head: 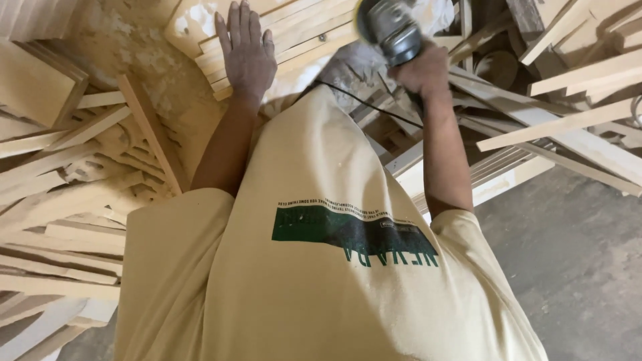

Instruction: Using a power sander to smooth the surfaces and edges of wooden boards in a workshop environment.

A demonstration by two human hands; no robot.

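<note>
We're mid-sanding: our left hand [246, 55] lies flat, fingers spread wide, pinning the wood panel [287, 37] on the table, while our right hand [422, 70] is wrapped tight round the angle grinder [390, 28], w/ its disc at the panel's right end, top of view. Next pass prob. calls for firm downward pressure from the left and keeping the black cord [361, 101] clear of the disc.

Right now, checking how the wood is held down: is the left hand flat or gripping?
Flat. The left hand lies palm down, fingers spread, on the slats; the right hand holds the grinder.
</note>
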